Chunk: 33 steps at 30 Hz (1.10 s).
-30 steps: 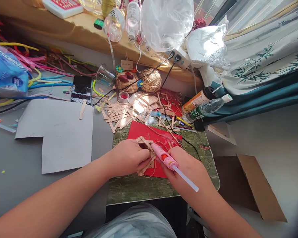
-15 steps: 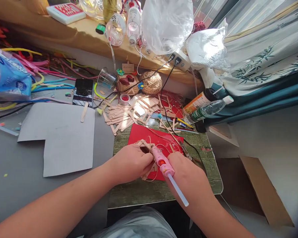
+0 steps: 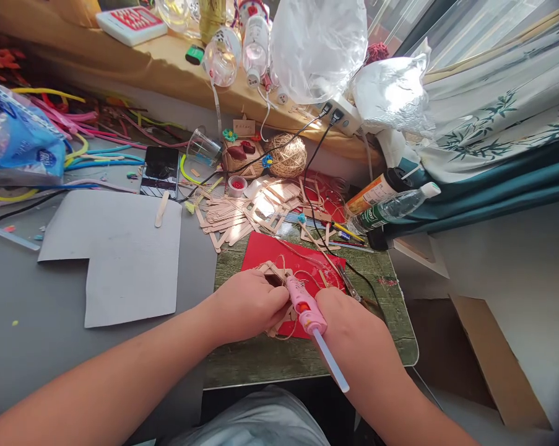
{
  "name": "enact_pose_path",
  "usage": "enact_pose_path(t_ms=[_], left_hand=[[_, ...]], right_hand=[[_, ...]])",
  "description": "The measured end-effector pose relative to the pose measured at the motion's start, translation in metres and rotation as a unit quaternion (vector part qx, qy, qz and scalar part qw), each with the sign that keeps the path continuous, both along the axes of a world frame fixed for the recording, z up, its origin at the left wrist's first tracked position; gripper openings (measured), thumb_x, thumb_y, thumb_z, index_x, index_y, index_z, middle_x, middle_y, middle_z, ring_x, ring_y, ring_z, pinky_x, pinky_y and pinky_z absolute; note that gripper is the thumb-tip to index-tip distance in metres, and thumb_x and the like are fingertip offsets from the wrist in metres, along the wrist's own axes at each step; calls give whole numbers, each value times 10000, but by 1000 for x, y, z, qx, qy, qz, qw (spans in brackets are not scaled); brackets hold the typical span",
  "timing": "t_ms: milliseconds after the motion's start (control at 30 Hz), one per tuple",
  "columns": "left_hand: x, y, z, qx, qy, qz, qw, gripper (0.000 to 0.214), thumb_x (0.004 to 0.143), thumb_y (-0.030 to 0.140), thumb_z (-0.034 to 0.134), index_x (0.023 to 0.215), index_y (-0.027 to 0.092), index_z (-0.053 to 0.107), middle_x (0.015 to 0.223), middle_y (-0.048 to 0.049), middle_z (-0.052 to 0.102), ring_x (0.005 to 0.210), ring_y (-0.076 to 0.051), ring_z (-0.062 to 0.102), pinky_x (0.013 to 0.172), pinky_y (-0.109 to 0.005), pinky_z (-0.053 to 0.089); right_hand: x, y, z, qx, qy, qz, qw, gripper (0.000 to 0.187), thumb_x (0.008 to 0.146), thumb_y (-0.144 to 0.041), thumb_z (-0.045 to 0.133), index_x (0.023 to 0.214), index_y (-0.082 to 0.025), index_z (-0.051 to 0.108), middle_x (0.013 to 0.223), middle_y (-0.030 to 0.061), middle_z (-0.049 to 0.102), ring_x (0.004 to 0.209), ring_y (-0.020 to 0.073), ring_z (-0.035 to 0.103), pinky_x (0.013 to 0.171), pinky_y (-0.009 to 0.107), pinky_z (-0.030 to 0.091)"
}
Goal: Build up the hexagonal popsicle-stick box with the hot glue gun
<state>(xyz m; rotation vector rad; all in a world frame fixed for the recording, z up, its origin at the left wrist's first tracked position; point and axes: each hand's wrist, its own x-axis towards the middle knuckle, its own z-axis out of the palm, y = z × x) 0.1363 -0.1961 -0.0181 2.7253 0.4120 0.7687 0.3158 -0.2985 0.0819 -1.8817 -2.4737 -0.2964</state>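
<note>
Pink glue gun (image 3: 306,305) clamped in right fingers (image 3: 328,300); left fingers (image 3: 279,300) pinch wooden frame (image 3: 272,269).

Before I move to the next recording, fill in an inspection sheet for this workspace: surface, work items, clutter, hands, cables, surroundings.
Surface: green wood-grain tabletop beside a gray surface; red sheet under the work.
Work items: pink hot-glue gun with a glue stick out its back, pointing at a craft-stick frame; contact unclear.
Clutter: loose craft sticks, smartphone, clear plastic cup, capped water bottle.
Hands: left hand holds the frame; right hand grips the glue gun.
Cables: two black cables plugged into a power strip; one crosses the craft sticks.
Surroundings: leaf-patterned curtain at right, cardboard box below.
</note>
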Motion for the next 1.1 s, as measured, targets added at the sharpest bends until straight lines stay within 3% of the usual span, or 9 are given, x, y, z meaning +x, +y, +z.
enact_pose_path(t_ms=[200, 467, 633, 700, 767, 900, 967, 1033, 1100], left_hand=[[0, 0, 2, 2, -1, -1, 1000, 266, 1030, 223, 529, 770, 203, 584, 648, -9, 661, 605, -192, 608, 642, -339, 483], [0, 0, 1, -7, -11, -5, 1000, 286, 1027, 217, 538, 741, 210, 559, 640, -8, 657, 609, -185, 608, 654, -326, 493], [-1, 1, 2, 11, -1, 1, 1000, 303, 1041, 234, 526, 743, 207, 570, 631, -9, 659, 593, -186, 609, 626, -332, 465], [-1, 2, 3, 29, 3, 6, 1000, 300, 1046, 251, 531, 753, 204, 580, 627, -11, 660, 586, -188, 608, 616, -337, 451], [-2, 2, 4, 36, 9, 5, 999, 302, 1049, 254, 530, 758, 201, 586, 624, -11, 661, 584, -185, 611, 617, -335, 448], [-2, 1, 5, 34, 15, 6, 999, 307, 1053, 251, 516, 759, 202, 590, 621, -11, 651, 581, -184, 612, 604, -336, 440], [-1, 1, 5, 36, 11, 10, 999, 323, 1058, 257, 506, 747, 205, 580, 614, -11, 637, 575, -184, 607, 587, -336, 422], [-1, 2, 6, 36, 5, 11, 999, 338, 1062, 266, 502, 736, 207, 570, 605, -10, 625, 565, -181, 600, 577, -334, 408], [-1, 2, 5, 32, 3, 8, 999, 339, 1064, 271, 504, 739, 207, 572, 607, -7, 626, 564, -178, 601, 582, -332, 409]], right_hand=[[2, -4, -2, -45, -6, -34, 998, 268, 887, -12, 487, 772, -245, 421, 700, 7, 557, 600, 172, 482, 579, 292, 279], [3, -1, -4, -38, 14, -39, 998, 240, 960, -95, 488, 773, -243, 464, 709, 8, 567, 586, 169, 480, 566, 294, 288], [16, -7, -15, -41, 140, -96, 985, 236, 1041, -312, 508, 829, -227, 566, 784, 27, 622, 647, 180, 553, 590, 290, 360], [24, -9, -21, -47, 249, -158, 954, 261, 1032, -437, 565, 895, -227, 637, 833, 32, 669, 698, 190, 601, 639, 290, 429], [33, -10, -30, -68, 370, -232, 897, 300, 999, -520, 615, 994, -234, 703, 816, 30, 697, 714, 206, 630, 665, 306, 479], [51, -14, -49, -146, 569, -359, 725, 499, 874, -629, 747, 1075, -174, 720, 655, 14, 654, 590, 199, 608, 563, 311, 489], [57, -18, -54, -168, 623, -382, 662, 555, 793, -634, 836, 1035, -151, 708, 668, 22, 665, 579, 188, 618, 548, 304, 499], [60, -22, -55, -180, 645, -382, 637, 558, 760, -627, 871, 996, -152, 699, 692, 30, 681, 579, 182, 627, 543, 300, 507], [59, -28, -51, -188, 638, -380, 643, 536, 782, -637, 850, 978, -161, 704, 679, 26, 676, 562, 178, 614, 523, 295, 494]])
